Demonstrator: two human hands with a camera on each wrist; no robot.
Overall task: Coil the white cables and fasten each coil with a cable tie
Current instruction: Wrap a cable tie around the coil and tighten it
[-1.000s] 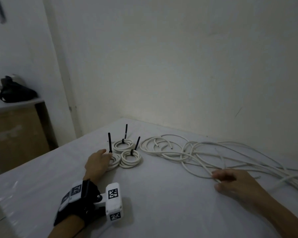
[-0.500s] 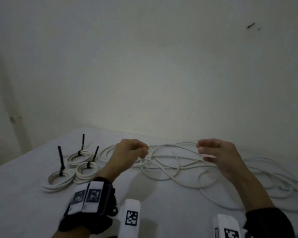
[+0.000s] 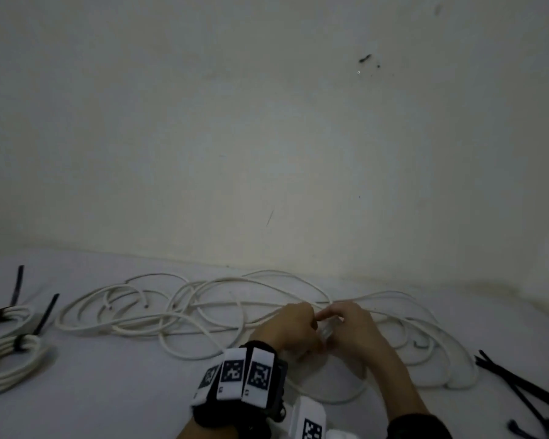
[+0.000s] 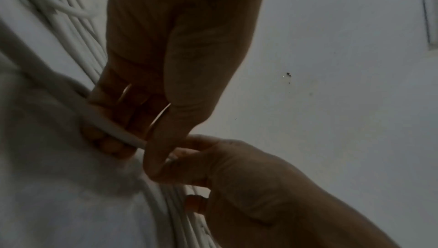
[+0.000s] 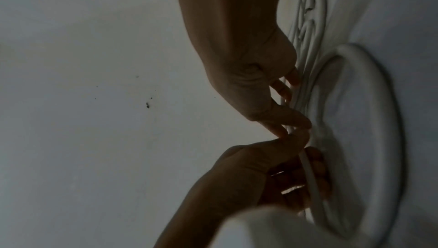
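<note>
**STARTING NEXT COIL: BOTH HANDS ON ONE STRAND**

Landmark: the loose cable pile [image 3: 203, 312], lying spread on the white table [image 3: 114, 391] along the wall.

Location of work item: one white cable [image 4: 113, 130] from the pile is being lifted at the pile's near-right edge, where both hands are meeting. Two finished coils [image 3: 10, 350], each w/ a black tie, are sitting well left of the pile. Spare cable ties [image 3: 520, 384] are lying to the right of the pile, not touching it.

Handling (judgement): the cable is looking light, smooth and semi-stiff; it is holding wide springy loops, so a formed coil will prob. try to open unless pinned. Strands are crossing each other, so pulling hard risks dragging the whole pile. Best hold: near a free end, one hand pinning, the other feeding slack.

Hand pose:
- Left hand [image 3: 286, 331]: knuckles up, fingers curling under the strand, thumb pressing on top; the strand is running through this closed grip.
- Right hand [image 3: 352, 331]: thumb and forefinger are pinching the same strand right next to the left thumb; remaining fingers are hanging loosely curved toward the table.
- Fingertips of both hands are touching.

No coil is formed yet in this cable.
</note>
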